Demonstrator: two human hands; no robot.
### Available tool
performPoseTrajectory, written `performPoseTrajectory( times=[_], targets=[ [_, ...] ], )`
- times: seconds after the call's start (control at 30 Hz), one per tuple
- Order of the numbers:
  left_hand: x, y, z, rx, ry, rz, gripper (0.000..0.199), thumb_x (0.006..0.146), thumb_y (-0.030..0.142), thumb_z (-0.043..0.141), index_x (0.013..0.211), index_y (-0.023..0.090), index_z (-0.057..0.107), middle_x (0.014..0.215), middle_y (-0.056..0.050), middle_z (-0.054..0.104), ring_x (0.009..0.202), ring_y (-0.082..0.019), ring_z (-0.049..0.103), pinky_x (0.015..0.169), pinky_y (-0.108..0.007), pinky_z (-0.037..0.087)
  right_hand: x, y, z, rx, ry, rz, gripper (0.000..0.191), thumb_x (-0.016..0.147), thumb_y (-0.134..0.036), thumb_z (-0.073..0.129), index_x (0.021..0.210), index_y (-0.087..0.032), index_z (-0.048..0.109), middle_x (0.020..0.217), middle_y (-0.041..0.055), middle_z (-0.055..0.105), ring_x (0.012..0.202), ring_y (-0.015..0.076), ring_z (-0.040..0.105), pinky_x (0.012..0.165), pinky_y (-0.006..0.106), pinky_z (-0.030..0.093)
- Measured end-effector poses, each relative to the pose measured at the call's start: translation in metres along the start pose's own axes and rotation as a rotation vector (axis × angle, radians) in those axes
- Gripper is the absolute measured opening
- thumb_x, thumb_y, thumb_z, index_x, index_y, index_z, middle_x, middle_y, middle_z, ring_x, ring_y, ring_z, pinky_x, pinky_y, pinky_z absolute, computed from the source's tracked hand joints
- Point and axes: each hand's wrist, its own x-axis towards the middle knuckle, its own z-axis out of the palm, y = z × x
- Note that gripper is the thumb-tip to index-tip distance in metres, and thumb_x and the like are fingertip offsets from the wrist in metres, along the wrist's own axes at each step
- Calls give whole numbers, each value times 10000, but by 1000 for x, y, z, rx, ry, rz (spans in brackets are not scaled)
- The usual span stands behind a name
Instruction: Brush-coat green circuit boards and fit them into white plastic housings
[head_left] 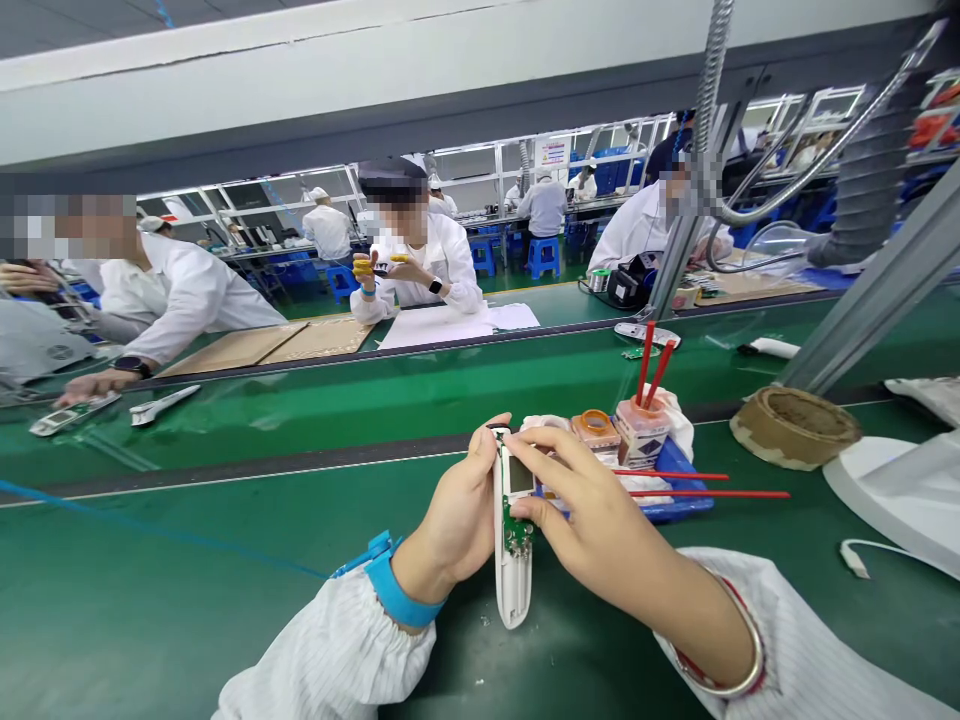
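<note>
A long white plastic housing [514, 590] is held upright above the green bench, its open side showing. Inside its upper part sits a green circuit board [517, 530] with a small grey screen [520, 476]. My left hand [461, 505] is wrapped round the housing's left side, thumb near the top. From the right, my right hand [581, 500] presses its fingertips on the board and screen, at the upper edge and beside the lower corner. A blue wrist strap [401, 590] with a cord is on my left wrist.
Right of my hands, a blue tray [679, 500] holds small bottles and red sticks [720, 494]. Farther right are a brown tape roll [795, 428], a white stand base [892, 500] and a cable plug [855, 562]. Across the green belt [360, 400], people in white coats work.
</note>
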Motion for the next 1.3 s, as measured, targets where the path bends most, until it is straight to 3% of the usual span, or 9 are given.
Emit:
performPoseTrajectory(
  times=[0.37,0.53,0.67,0.8,1.03,1.17,1.3],
  targets=[
    [-1,-1,-1,4,-50,34,291,903,375,425,1133,211,496,916,-52,617,690,-123,602,517,-197,448,0,-1,-1,-219,68,-79,400,824,-85,539,1221,-113,505,1149,100,536,1016,257,424,919,443,394],
    [-1,-4,-3,-41,-62,43,304,893,379,448,1142,215,509,879,-22,609,541,-55,515,485,-172,419,-1,-1,2,-281,114,-116,388,821,-62,536,1208,-78,510,1141,121,540,1009,262,432,894,437,405],
    [-2,-2,0,-54,-41,16,277,902,367,431,1111,204,509,801,-11,596,531,-67,514,489,-185,432,-2,0,2,-311,99,-135,390,825,-64,532,1214,-65,507,1150,127,532,999,259,438,907,444,403],
    [-2,-1,3,-41,-20,-6,271,914,358,401,1106,191,492,856,-41,610,604,-101,566,503,-197,451,-1,0,-1,-311,37,-134,384,819,-72,536,1202,-65,513,1158,127,527,991,260,442,913,458,403],
    [-2,0,1,-17,-7,12,286,913,356,408,1142,201,477,841,-27,604,525,-74,521,465,-190,422,-3,-1,5,-349,87,-147,378,835,-99,534,1210,-59,508,1139,140,541,971,263,454,863,457,429],
    [-3,-3,2,33,56,83,309,911,354,421,1170,192,470,854,-28,606,610,-85,560,466,-173,409,-4,0,10,-352,108,-120,371,836,-121,547,1201,-72,513,1129,138,548,971,265,464,894,481,415],
    [-6,-5,5,162,151,174,385,893,370,464,1254,253,399,874,-5,617,764,-104,603,593,-180,453,-1,1,10,-328,114,-126,367,837,-134,554,1199,-100,499,1141,131,559,992,265,476,904,489,418]
  ],
)
